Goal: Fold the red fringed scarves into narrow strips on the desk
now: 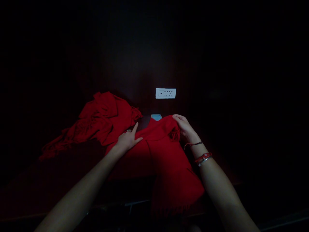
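Pinches the far right corner of a red scarf in the right hand, folding the fingers over the edge beside a tuft of fringe; rests the left hand on the same scarf, spreading index finger and thumb, but cannot tell from here about any grip by the other, mostly hidden fingers. Has the scarf between the hands and on their near side: spans one strip from left hand to right hand, slanting slightly away toward the right, and drapes one broad panel from there toward the body, long axis running alongside the right forearm, the nearer arm. Shows a red heap beyond and left of the left hand; cannot tell it from more of the same scarf. Counts two hands, one panel, one heap, one white socket plate beyond the right hand, one pale blue item between and beyond the hands, partly hidden behind the scarf, and one red bracelet below the right hand.
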A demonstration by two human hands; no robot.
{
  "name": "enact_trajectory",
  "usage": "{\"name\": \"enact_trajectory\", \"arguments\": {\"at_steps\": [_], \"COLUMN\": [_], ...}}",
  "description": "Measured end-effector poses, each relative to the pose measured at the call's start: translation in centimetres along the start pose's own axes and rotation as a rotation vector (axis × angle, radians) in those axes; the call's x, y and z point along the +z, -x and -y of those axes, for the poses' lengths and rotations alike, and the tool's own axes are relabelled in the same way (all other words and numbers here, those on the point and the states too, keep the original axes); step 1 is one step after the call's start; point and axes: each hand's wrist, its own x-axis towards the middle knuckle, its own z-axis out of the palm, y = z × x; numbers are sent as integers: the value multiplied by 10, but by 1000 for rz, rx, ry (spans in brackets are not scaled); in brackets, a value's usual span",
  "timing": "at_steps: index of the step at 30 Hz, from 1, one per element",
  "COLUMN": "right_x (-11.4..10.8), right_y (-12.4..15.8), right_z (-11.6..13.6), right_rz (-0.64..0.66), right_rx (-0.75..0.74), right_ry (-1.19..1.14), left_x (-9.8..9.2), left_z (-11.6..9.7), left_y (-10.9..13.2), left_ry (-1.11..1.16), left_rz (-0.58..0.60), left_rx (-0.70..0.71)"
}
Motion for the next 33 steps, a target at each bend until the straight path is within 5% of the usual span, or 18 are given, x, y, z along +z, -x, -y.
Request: {"name": "enact_trajectory", "arguments": {"at_steps": [3, 6, 10, 13, 15, 17, 20, 22, 24, 30, 33], "right_x": [-7, -13, -12, -6, -5, -7, -16, -24, -30, -33, -31], "right_y": [-6, -1, 19, 26, 23, 16, 8, 8, 13, 36, 36], "right_z": [-1, 4, 13, 15, 14, 12, 13, 17, 22, 31, 30], "right_rz": [-251, -248, 378, 724, 644, 420, 141, 82, 157, 650, 678], "right_rx": [-27, 63, 376, 529, 427, 212, -52, -84, -21, 339, 351], "right_ry": [-88, -35, 165, 285, 283, 192, 44, 15, 27, 143, 192], "left_x": [2, -5, -22, -30, -31, -28, -18, -10, -5, -12, -18], "left_z": [5, 10, 15, 19, 21, 25, 32, 37, 40, 42, 44], "left_y": [-3, -5, -5, 0, 3, 2, -8, -17, -23, -19, -19], "left_ry": [25, 109, 408, 744, 955, 1131, 1228, 1153, 1091, 1299, 1383], "left_rz": [147, -16, -290, -126, 64, 169, 48, -102, -201, -297, -397], "left_rx": [117, 168, 159, 292, 395, 422, 306, 206, 143, 181, 190]}}
